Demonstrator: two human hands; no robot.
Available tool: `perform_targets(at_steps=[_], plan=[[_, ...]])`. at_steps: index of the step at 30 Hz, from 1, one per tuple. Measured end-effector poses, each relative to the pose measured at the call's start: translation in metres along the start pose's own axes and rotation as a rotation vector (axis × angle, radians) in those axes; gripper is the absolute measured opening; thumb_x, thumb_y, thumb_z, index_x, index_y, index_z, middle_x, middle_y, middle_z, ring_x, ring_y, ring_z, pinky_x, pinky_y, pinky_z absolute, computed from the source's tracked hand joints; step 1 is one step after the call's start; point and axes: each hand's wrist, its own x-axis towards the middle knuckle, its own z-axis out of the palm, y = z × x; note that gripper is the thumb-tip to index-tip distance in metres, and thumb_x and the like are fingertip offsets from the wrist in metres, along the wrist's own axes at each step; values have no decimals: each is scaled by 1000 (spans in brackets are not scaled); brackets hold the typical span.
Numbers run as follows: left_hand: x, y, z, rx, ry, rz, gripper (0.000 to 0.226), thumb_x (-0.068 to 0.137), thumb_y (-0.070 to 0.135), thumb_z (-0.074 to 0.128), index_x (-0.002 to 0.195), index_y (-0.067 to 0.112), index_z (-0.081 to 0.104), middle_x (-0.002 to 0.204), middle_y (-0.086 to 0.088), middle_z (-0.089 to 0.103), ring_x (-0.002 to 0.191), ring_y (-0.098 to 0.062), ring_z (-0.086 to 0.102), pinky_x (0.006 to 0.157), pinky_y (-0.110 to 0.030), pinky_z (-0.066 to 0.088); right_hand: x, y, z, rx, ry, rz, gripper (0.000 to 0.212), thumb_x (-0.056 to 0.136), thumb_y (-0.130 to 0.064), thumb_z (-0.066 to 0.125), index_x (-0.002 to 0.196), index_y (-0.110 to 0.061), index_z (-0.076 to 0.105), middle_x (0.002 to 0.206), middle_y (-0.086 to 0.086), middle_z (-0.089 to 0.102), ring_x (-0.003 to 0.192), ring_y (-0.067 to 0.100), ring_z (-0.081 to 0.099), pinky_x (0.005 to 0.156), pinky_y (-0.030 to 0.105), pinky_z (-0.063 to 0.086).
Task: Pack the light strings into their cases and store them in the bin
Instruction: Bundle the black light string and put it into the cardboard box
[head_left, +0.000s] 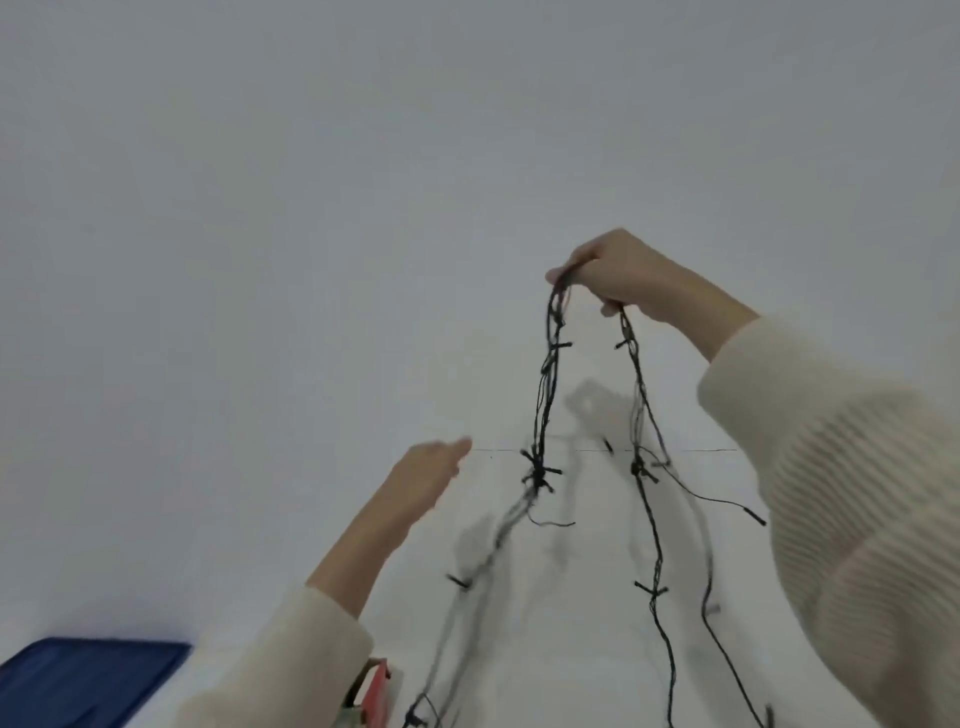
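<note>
1. Plain white wall (311, 208) fills the background, meeting a white bench (582, 597) at a thin dark seam.
2. Raised above the bench, the right hand (618, 275) is pinched closed on a black wire light string with small dark bulbs (543, 405).
3. Its strands hang in two near-vertical runs, long axis up and down, trailing out of view at the lower edge.
4. Left hand (431, 475) reaches toward the left run, fingers loosely apart, holding nothing.
5. Dark blue plastic lid or bin edge (88, 680) sits at lower left; contents not visible.
6. Red-and-white object (374, 691) shows by the left sleeve (291, 670); no writing is readable.
</note>
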Motion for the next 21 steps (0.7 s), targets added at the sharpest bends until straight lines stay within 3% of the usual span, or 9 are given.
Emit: perform_targets(at_steps=[4, 6, 8, 11, 12, 14, 16, 19, 21], plan=[[5, 74, 6, -248, -36, 329, 38, 91, 53, 44, 115, 24, 51, 121, -2, 57, 114, -15, 52, 98, -39, 44, -2, -22, 12, 13, -146, -99, 10, 85, -14, 65, 75, -11, 66, 51, -17, 61, 46, 11, 35, 47, 22, 39], [8, 102, 9, -306, -129, 358, 54, 85, 58, 51, 125, 23, 48, 129, -1, 52, 120, -15, 49, 97, -38, 43, -1, -28, 13, 124, -146, -111, 21, 86, -3, 54, 71, -14, 64, 89, -3, 73, 56, 13, 44, 47, 21, 39], [11, 111, 12, -321, -212, 356, 56, 79, 58, 58, 123, 27, 48, 130, 2, 51, 122, -15, 48, 99, -39, 43, -2, -31, 10, 102, -221, -100, 30, 85, 4, 45, 73, -15, 65, 85, -4, 73, 66, 19, 47, 48, 21, 39], [17, 106, 20, -392, -369, 315, 55, 75, 52, 63, 122, 27, 52, 125, 1, 62, 116, -13, 57, 99, -39, 43, 0, -31, 5, 71, -188, -117, 35, 83, 6, 43, 71, -17, 66, 91, 13, 72, 47, 13, 39, 52, 23, 40], [18, 102, 23, -405, -424, 307, 47, 79, 44, 65, 121, 25, 54, 118, 0, 67, 113, -14, 61, 99, -38, 44, 2, -32, 4, 86, -169, -112, 35, 83, 6, 43, 70, -17, 66, 98, 23, 66, 46, 12, 35, 52, 23, 43], [17, 94, 29, -395, -508, 314, 23, 87, 26, 63, 109, 19, 60, 87, 2, 72, 91, -16, 69, 97, -38, 46, 5, -32, 0, 74, -210, -82, 35, 84, 8, 42, 73, -15, 66, 94, 19, 56, 48, 11, 34, 55, 21, 48], [15, 84, 33, -396, -552, 290, 10, 91, 16, 58, 98, 11, 64, 56, 6, 54, 56, -12, 59, 86, -36, 53, 11, -30, -5, 133, -217, -45, 30, 86, 7, 48, 77, -13, 67, 85, 11, 55, 48, 10, 35, 53, 19, 49], [18, 73, 26, -333, -495, 243, 15, 93, 18, 54, 88, 9, 65, 49, 8, 31, 41, -6, 34, 55, -21, 51, 15, -22, -14, 302, -135, 8, 27, 86, 8, 49, 79, -11, 66, 76, 4, 54, 40, 8, 34, 53, 20, 51], [22, 68, 15, -202, -434, 267, 15, 92, 18, 56, 87, 9, 66, 47, 10, 33, 41, -6, 38, 53, -18, 48, 14, -13, -18, 411, -83, 46, 30, 87, 10, 43, 79, -10, 63, 75, 2, 56, 35, 6, 33, 53, 20, 52]])
